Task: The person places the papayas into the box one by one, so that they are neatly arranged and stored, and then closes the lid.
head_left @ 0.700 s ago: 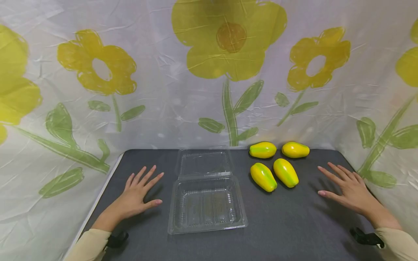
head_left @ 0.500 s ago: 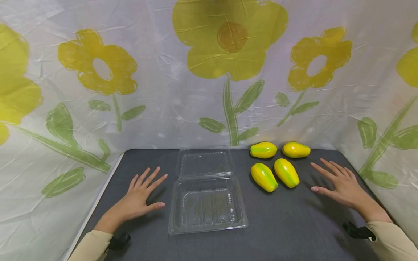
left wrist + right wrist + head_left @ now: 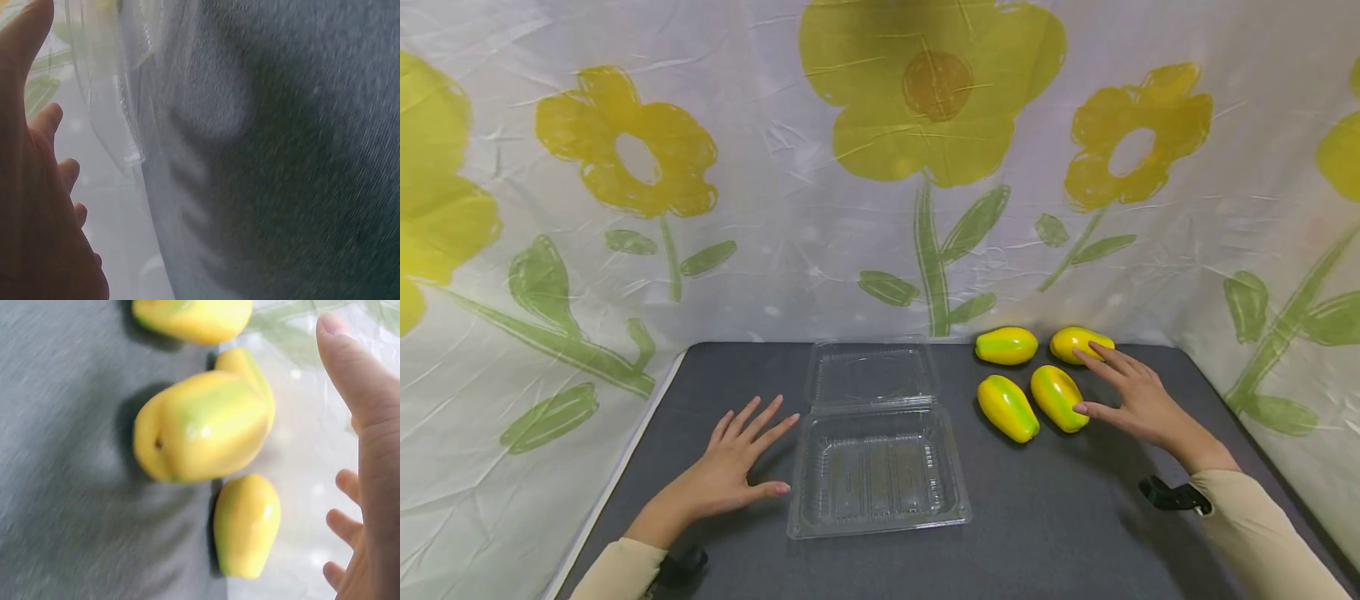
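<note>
Several glossy yellow papayas with green streaks lie at the back right of the table. In the head view, my right hand (image 3: 1137, 400) hovers over the near right papaya (image 3: 1058, 398) with fingers spread, partly covering the back right papaya (image 3: 1075, 342). The right wrist view shows a gap between the thumb and the nearest papaya (image 3: 200, 428). My left hand (image 3: 730, 471) is spread in the air just left of a clear plastic clamshell box (image 3: 880, 527), holding nothing. The box lies open, its lid (image 3: 872, 375) folded back toward the wall.
A dark grey table (image 3: 1037, 533) carries everything. Its back edge meets a pale cloth (image 3: 775, 250) printed with yellow flowers, which also hangs at both sides. Two further papayas, one at the back (image 3: 1006, 345) and one in front (image 3: 1007, 408), lie left of my right hand.
My right hand has moved left from the table's right side to above the papayas. My left hand has shifted slightly right, closer to the box. Papayas and box have stayed put.
</note>
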